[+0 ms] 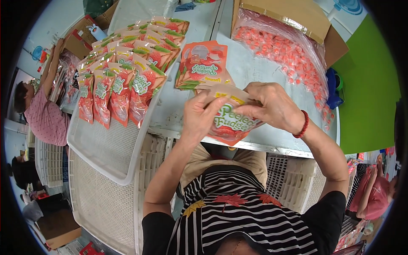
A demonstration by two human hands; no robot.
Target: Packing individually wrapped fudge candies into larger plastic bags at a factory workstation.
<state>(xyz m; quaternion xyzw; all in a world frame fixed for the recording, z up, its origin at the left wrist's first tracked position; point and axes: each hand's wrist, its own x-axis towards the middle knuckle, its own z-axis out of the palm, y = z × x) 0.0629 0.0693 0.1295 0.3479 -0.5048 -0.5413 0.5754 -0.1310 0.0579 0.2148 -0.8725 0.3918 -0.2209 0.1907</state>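
Between my hands, over the near edge of the table, is a red and pink candy pouch (231, 119) with green lettering. My left hand (199, 114) pinches its upper left corner, thumb on the printed front. At the upper right corner my right hand (274, 106) grips the rim, fingers bent over it; a red bead bracelet circles that wrist. Just beyond lies a stack of flat pouches (204, 63). Rows of plump pouches (123, 80) overlap in a white mesh tray (106, 146) on the left.
Pink wrapped candies (280, 53) spill across the table (250, 72) from a plastic-lined cardboard box (289, 19) at the far right. A blue tape dispenser (335, 87) stands beside them. White crates (102, 182) are stacked at lower left. Other people work at both sides.
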